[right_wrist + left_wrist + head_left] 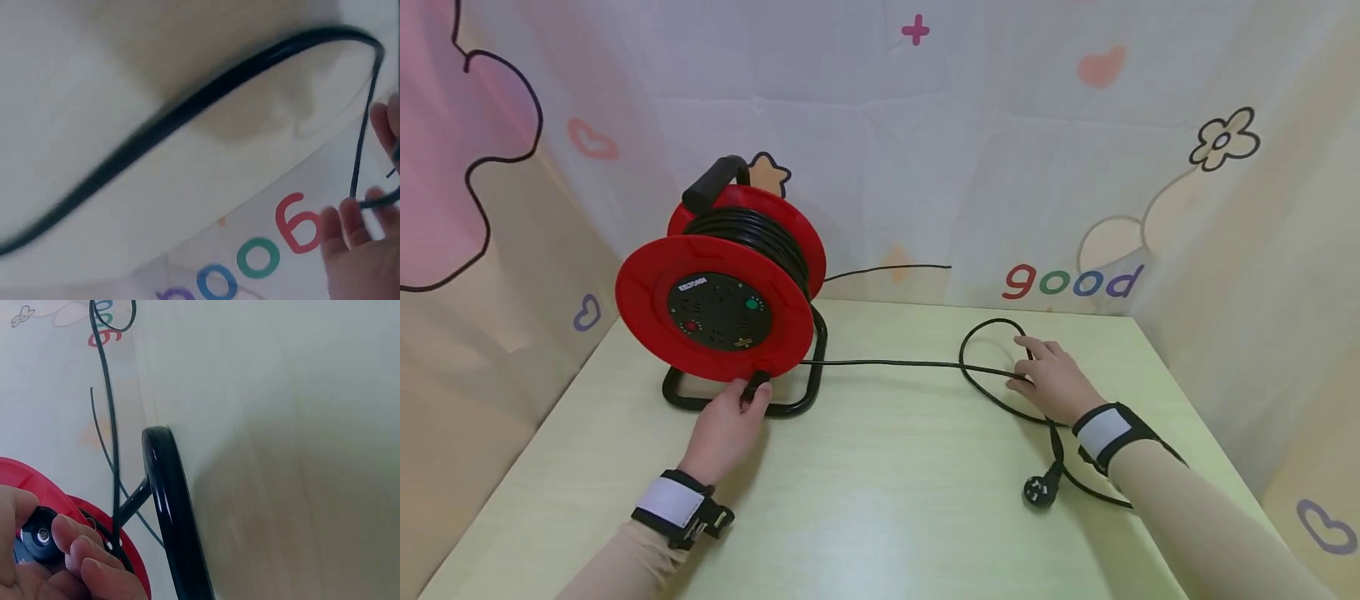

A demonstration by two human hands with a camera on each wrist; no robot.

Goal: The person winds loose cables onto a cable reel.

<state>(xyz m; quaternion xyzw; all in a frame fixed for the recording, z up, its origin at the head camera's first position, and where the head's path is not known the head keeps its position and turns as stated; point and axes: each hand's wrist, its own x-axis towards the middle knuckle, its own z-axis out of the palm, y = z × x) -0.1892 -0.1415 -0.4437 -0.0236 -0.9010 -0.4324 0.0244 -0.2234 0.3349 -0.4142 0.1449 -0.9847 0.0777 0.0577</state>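
Note:
A red cable reel with a black socket panel stands on the left of the table, black cable wound on its drum. My left hand grips the reel's black crank knob at the rim's lower edge; the left wrist view shows fingers curled about the knob. From the reel a black cable runs nearly straight to my right hand, which holds it loosely between thumb and bent fingers. The cable loops around and under the right hand. Its black plug lies below the right wrist.
The reel rests on a black tubular stand and carries a black handle on top. A patterned curtain hangs behind the pale table and on both sides. More cable passes beneath the right forearm.

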